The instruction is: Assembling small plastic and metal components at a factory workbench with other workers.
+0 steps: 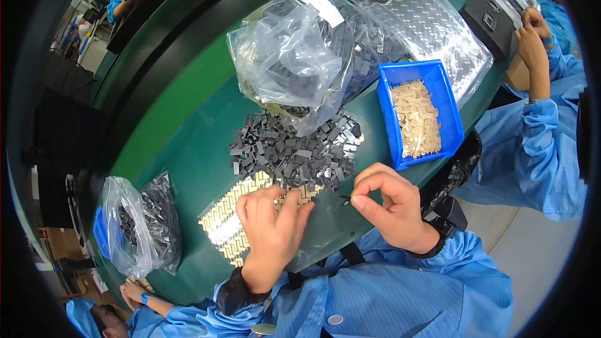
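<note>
My right hand has thumb and forefinger pinched together at the table's near edge. A small black piece shows at their tips. My left hand hovers over a sheet of tan pieces in rows, its fingers bent and the thumb apart from them. I see nothing held in it, though its fingertips partly cover the sheet. Just beyond both hands lies a loose pile of small black rectangular parts, which overlaps the sheet's far edge.
Behind the pile sits a large clear bag of black parts. A blue bin of tan pieces stands right, near a plastic-wrapped stack. Bags of black parts lie left. Co-workers' hands show right and lower left.
</note>
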Available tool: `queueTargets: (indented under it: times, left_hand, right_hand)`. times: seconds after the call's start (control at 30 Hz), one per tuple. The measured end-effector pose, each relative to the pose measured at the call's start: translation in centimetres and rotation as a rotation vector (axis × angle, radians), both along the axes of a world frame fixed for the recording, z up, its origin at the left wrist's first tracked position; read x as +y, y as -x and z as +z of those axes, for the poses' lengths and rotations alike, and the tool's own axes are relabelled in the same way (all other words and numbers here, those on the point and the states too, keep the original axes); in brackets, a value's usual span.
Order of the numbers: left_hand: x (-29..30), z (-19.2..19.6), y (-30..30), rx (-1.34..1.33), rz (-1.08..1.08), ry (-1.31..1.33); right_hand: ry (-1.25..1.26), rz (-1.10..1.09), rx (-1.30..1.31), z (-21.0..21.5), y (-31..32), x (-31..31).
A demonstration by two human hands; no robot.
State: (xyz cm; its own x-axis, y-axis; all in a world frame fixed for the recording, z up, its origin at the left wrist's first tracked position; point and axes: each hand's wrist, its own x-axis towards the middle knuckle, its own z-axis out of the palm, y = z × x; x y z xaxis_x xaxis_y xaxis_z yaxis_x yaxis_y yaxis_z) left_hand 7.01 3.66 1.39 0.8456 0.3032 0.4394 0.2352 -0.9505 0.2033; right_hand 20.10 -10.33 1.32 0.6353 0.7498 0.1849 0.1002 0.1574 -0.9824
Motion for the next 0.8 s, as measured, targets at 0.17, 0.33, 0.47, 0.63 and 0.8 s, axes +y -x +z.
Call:
queueTargets:
  times: [0.17,0.33,0.47,0.63,0.8]
  left_hand:
    - [1.1,-2.0,-0.1,0.005,0.081,0.111]
    - [1.7,-2.4,-0.4,-0.04,0.11,0.237]
    - [1.0,0.7,0.3,-0.224,0.107,0.535]
    - [-0.8,4.0,1.6,-0.368,0.048,1.827]
    - [-2.0,3.6,2.3,-0.359,0.054,2.271]
  right_hand:
    - [-0.038,0.01,-0.052,0.1,0.5,0.1]
    - [-0.033,0.01,-0.028,-0.3,0.5,0.0]
    - [-0.07,0.018,0.003,-0.1,0.6,0.2]
    - [-0.224,0.016,-0.024,-0.2,1.2,0.6]
    - [-0.349,0.142,-0.2,0.5,2.1,1.3]
